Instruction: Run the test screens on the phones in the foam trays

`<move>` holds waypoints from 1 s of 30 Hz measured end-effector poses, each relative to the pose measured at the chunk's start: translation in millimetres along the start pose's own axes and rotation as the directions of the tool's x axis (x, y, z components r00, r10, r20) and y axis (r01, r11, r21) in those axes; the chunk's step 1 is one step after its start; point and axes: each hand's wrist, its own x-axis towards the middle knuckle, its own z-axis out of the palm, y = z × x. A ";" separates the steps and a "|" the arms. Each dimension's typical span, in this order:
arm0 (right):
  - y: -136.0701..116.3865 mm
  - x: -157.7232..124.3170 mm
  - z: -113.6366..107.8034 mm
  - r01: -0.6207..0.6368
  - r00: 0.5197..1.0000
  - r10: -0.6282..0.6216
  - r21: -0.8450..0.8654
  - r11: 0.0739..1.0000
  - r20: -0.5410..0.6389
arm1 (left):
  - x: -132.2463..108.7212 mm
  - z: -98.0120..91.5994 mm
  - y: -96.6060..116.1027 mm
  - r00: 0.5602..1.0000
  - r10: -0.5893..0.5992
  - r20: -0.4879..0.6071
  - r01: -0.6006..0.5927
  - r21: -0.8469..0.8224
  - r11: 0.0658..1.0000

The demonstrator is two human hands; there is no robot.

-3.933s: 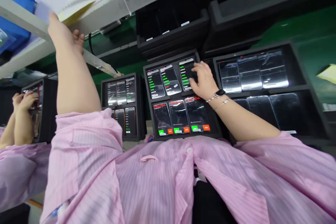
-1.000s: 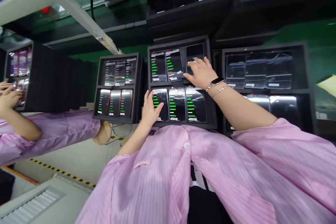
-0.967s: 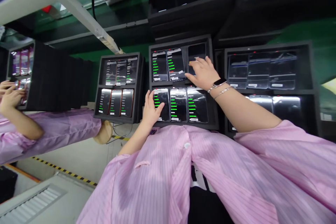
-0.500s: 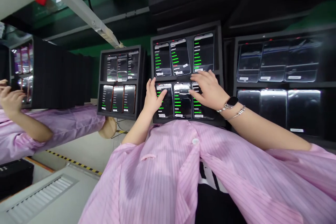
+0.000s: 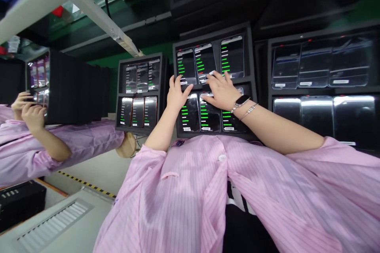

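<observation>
A black foam tray [image 5: 252, 67] in front of me holds two rows of phones with green test lines on their screens. My left hand [image 5: 175, 95] rests with spread fingers on the bottom edge of the upper-left phone [image 5: 185, 67]. My right hand [image 5: 221, 91], with a watch and bracelet on its wrist, lies flat with fingers spread across the divider, fingertips touching the lower edge of the upper-middle phone [image 5: 204, 61]. The lower-row phones [image 5: 209, 118] are partly covered by both hands. Neither hand holds anything.
A second tray [image 5: 162, 91] with lit phones stands to the left, and a larger tray [image 5: 264, 87] of dark phones to the right. More black trays are stacked above. A co-worker's hands [image 5: 29, 108] in pink sleeves handle a phone at far left. A metal shelf rail [image 5: 97, 19] runs overhead.
Both hands have moved up from the lower row of phones to the bottom edge of the upper row. The right hand shifted left onto the middle phone. The view tilted slightly.
</observation>
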 end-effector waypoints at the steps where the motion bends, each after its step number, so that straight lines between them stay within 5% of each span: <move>1: -1.2 1.2 2.3 0.004 1.000 -0.004 -0.002 1.000 -0.003 | -1.3 0.5 1.0 1.000 -0.005 -0.008 0.005 0.005 1.000; 11: -11.8 7.6 6.0 -0.018 1.000 0.018 -0.046 0.999 -0.018 | -8.2 -6.1 4.5 0.999 -0.015 -0.035 0.018 0.081 0.997; 18: 18.9 -31.5 -18.3 -0.138 0.983 0.126 -0.084 0.987 -0.133 | -9.7 -8.2 5.4 0.999 -0.001 -0.042 0.002 0.025 1.000; 24: 48.7 -14.5 -31.4 -0.218 0.963 0.206 -0.053 0.975 -0.172 | -9.8 -5.1 3.8 0.998 0.005 -0.069 -0.005 0.001 1.000; 30: 42.2 -16.0 -41.3 -0.180 0.968 0.170 -0.040 0.983 -0.185 | -11.0 -3.6 2.1 0.995 0.017 -0.095 -0.021 -0.034 0.999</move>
